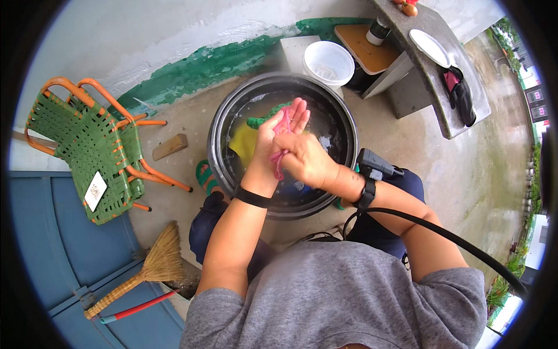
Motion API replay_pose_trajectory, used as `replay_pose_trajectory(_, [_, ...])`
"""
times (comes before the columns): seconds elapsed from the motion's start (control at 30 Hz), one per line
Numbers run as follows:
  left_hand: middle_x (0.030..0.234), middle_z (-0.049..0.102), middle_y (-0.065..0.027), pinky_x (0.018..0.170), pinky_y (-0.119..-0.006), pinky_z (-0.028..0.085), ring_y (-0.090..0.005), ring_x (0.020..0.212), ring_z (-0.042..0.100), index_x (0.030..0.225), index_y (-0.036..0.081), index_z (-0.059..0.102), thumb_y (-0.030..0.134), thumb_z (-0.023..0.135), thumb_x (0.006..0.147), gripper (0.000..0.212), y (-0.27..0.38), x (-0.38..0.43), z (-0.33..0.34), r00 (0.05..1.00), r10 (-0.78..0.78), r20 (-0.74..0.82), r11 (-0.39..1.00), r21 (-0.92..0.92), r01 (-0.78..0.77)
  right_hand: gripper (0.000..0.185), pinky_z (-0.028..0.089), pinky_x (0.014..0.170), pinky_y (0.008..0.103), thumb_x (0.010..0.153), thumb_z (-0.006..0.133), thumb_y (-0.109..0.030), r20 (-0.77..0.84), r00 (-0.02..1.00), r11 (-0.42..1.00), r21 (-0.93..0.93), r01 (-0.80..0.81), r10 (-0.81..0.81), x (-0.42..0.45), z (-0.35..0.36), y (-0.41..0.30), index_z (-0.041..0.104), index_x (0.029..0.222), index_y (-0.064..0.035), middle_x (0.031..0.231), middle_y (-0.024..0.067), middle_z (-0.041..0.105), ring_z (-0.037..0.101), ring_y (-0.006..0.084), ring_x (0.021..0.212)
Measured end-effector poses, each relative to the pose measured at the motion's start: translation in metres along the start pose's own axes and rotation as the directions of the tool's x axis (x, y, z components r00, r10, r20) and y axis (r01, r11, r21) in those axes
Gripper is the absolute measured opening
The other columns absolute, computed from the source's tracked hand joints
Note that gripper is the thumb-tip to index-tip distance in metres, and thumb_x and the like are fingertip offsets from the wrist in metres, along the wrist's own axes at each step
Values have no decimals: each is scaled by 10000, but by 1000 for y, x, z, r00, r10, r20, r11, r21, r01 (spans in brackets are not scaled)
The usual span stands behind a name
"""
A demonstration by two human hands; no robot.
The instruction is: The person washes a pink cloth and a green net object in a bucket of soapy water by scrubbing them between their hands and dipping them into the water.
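My right hand [304, 158] is a fist shut on a thin pink knitted or cord-like item [279, 159], whose lower loop hangs below the fist. My left hand [267, 136] lies palm up under it with its fingers extended, and part of the pink item runs across that palm. Both hands are above a round black tub [215, 144] that holds water. Behind the left hand, a green textured cloth [258, 122] and a yellow cloth [242, 141] lie in the water. Something blue [306, 190] shows at the tub's near side, partly hidden.
A white bucket [328, 65] stands behind the tub, and a stone table [436, 83] is at the right. Green woven chairs [87, 152] with orange frames stand left. A wood block [170, 147] and a straw broom [152, 266] are nearby. A black cable [440, 231] crosses my right arm.
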State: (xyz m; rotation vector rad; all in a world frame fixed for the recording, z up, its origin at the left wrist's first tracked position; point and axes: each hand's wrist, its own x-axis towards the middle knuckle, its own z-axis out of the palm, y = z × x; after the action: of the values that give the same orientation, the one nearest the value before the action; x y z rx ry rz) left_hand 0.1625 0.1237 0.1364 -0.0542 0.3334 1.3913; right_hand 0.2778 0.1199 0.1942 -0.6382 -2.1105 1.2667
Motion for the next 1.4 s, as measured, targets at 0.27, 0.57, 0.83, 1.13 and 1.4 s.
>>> replay_pose_trajectory(0.27, [1422,442,-94,1145,-369,284,-228,1327,407,1436,55,342,354,373,1002,528,-27,2,0,985,76,156,994,70,-88,113,405,869,449,841,582,-152,-343,918,900,-435,35,-201,43,-5,51,582,844,-39,1027,160,555,516,365,1034])
replay_pose_trajectory(0.57, [1570,214,-68,1165,-441,168,-238,1441,220,1504,115,227,537,319,986,674,-24,-7,-23,905,319,280,914,161,-372,512,121,1163,503,936,529,-325,-269,957,950,-256,-180,109,21,45,24,461,1401,-123,1505,196,343,222,357,1440])
replay_pose_trajectory(0.83, [1516,347,-112,1181,-413,172,-243,1423,282,1434,79,368,537,363,986,641,4,-7,-5,920,294,-261,944,230,-237,566,81,1178,431,1014,375,-357,-265,958,994,19,-107,108,5,62,18,348,1431,25,1545,184,267,133,313,1470])
replay_pose_trajectory(1.13, [1513,360,-70,1150,-395,243,-221,1360,367,1452,95,363,492,347,1011,594,3,-11,-17,906,418,-61,847,386,-365,583,94,1184,408,1007,390,-415,-159,973,984,82,-156,168,10,55,30,383,1433,-17,1545,215,238,110,317,1473])
replay_pose_trajectory(1.4, [1469,414,-73,1146,-392,263,-242,1359,372,1429,94,377,441,384,1008,546,10,-15,-14,915,384,-124,876,361,-319,603,126,1178,416,984,421,-455,-217,957,980,83,-179,193,17,62,28,414,1415,-33,1533,203,280,168,317,1461])
